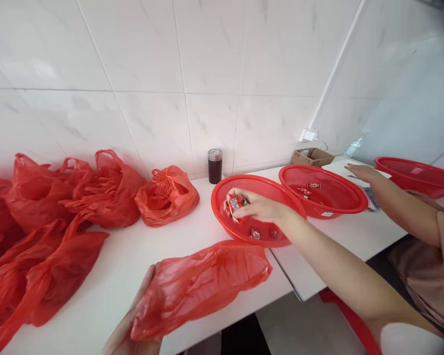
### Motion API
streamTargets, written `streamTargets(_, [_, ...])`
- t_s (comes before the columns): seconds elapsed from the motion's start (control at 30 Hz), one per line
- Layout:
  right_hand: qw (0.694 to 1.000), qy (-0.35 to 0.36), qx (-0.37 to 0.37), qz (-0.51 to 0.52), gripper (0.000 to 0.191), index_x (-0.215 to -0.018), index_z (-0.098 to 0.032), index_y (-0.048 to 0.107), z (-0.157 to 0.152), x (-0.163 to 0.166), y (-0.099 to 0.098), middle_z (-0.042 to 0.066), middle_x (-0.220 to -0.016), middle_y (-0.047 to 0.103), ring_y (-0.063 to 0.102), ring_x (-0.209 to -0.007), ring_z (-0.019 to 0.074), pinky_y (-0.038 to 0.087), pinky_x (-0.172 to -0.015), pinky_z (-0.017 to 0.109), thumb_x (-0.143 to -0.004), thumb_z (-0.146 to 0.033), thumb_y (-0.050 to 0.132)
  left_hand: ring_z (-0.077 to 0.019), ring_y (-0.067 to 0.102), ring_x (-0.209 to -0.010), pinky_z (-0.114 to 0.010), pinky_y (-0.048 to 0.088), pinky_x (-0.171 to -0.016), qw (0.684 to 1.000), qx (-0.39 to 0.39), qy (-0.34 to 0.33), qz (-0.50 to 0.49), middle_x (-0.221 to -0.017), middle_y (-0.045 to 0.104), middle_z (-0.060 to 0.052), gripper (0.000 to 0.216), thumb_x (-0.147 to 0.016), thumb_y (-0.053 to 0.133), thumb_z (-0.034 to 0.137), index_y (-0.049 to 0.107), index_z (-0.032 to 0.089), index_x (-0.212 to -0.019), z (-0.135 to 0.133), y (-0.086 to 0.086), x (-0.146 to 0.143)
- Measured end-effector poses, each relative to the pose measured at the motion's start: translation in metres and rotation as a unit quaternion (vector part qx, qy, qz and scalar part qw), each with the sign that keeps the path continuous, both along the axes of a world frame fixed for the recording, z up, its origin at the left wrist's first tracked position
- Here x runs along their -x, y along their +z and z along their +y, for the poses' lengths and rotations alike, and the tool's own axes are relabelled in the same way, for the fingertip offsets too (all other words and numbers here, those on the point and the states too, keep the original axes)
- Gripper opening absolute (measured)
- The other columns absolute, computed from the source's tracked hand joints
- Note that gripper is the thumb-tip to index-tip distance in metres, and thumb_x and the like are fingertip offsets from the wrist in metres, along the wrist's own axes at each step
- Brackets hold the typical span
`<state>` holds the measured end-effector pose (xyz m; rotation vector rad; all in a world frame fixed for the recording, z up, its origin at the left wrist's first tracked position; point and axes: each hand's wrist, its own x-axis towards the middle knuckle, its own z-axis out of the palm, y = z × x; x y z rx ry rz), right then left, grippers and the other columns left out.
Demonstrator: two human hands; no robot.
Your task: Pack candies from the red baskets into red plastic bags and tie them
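Note:
At the table's near edge my left hand (129, 323) is closed round one end of a red plastic bag (203, 281), which stretches out sideways to the right, its far end near the basket. Over the nearest red mesh basket (217, 217) my right hand (257, 204) grips small wrapped snack packets (235, 203), red with white print. How many packets it holds I cannot tell. In that basket lie a few more small packets (255, 233), partly hidden by my right arm.
Red plastic bags (111, 192) crowd the left of the white table (185, 234), and an opened red bag (166, 195) sits beside them. By the tiled wall stand a dark tumbler (215, 167) and a cardboard box (311, 157). A second red basket (331, 199) and a co-worker's arm (403, 207) are at right.

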<state>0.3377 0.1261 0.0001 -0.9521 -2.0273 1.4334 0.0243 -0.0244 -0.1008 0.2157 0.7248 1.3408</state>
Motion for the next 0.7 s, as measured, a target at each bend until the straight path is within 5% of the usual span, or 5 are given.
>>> streamTargets(0.07, [0.988,0.081,0.090,0.094,0.039,-0.104,-0.023,0.046,-0.027,0.022,-0.012,0.001,-0.096,0.059,0.061,-0.077,0.0129,0.049,-0.068,0.027,-0.075,-0.034,0.070,-0.0225,0.060,-0.118,-0.030,0.054,-0.093,0.999,0.017,0.009,-0.027,-0.131,0.063,-0.006,0.073,-0.079,0.048,0.007,0.036,0.031,-0.147,0.006,-0.001,-0.014])
streamTargets(0.17, [0.986,0.118,0.121,-0.005,0.042,-0.100,-0.022,0.052,-0.051,0.057,-0.052,-0.003,-0.084,0.057,0.056,-0.073,0.0110,0.046,-0.067,0.025,-0.067,-0.030,0.077,-0.0173,0.066,-0.109,-0.023,0.054,-0.089,0.996,0.062,0.030,-0.057,-0.129,0.064,-0.005,0.062,-0.084,0.044,0.008,0.046,0.029,-0.142,0.014,0.000,-0.036])
streamTargets(0.4, [0.959,-0.055,-0.150,-0.236,0.052,-0.127,-0.027,0.053,-0.046,0.084,-0.114,0.009,-0.123,0.055,0.057,-0.103,0.0241,0.046,-0.083,0.035,-0.076,-0.026,0.065,-0.0165,0.049,-0.130,-0.018,0.052,-0.090,0.999,-0.002,0.041,0.021,-0.144,0.051,0.006,0.043,-0.088,0.049,0.017,0.063,0.034,-0.125,0.003,0.019,-0.046])
streamTargets(0.53, [0.961,0.017,-0.068,-0.269,0.083,-0.147,-0.040,0.029,-0.059,0.079,-0.091,0.004,-0.123,0.061,0.061,-0.104,0.0259,0.048,-0.081,0.035,-0.075,-0.040,0.069,-0.0213,0.033,-0.141,-0.015,0.054,-0.086,0.979,-0.073,0.119,0.151,-0.150,0.042,0.011,0.044,-0.082,0.061,0.024,0.063,0.037,-0.124,-0.002,0.036,-0.030])
streamTargets(0.7, [0.962,0.084,-0.128,-0.228,0.077,-0.149,-0.037,0.028,-0.071,0.058,-0.014,0.005,-0.147,0.043,0.041,-0.134,0.0286,0.038,-0.104,0.041,-0.082,-0.052,0.062,-0.0236,0.042,-0.135,-0.012,0.053,-0.083,0.967,-0.099,0.103,0.213,-0.150,0.044,0.007,0.049,-0.078,0.069,0.026,0.062,0.036,-0.126,0.004,0.049,-0.032])
